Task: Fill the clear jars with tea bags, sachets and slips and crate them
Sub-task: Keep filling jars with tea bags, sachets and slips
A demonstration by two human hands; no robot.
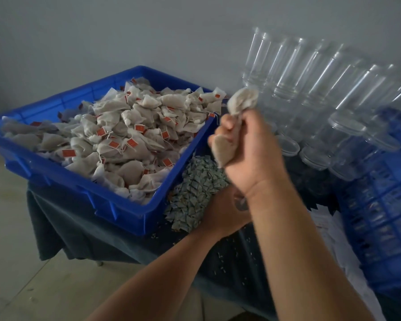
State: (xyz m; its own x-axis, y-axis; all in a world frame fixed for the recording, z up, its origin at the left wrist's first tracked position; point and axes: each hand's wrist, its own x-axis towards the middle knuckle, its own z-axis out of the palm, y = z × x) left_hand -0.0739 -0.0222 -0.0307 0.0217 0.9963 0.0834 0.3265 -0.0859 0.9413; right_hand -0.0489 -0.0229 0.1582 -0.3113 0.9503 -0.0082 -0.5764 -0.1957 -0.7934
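Blue lattice crate (380,216) cropped; left hand (220,212) mostly hidden.

Cannot see the fingers of the left hand (220,212): tucked behind the right forearm (294,239), in the pile of sachets (192,195). Cannot read the tiny print on the sachets, nor on the red tags (112,144) in the blue tray (116,205). Blurry around the right hand (248,147) and the tea bags (242,99) squeezed in it, so hard to count those. Hard to count the clear jars (310,89) too: fuzzy, see-through. Cut off by the left edge: a bit of the blue tray. Cut off on the right: the blurry blue crate (384,205). Half hidden behind the right forearm: the white slips (333,230). Covered by a dark cloth (79,228): the tabletop.
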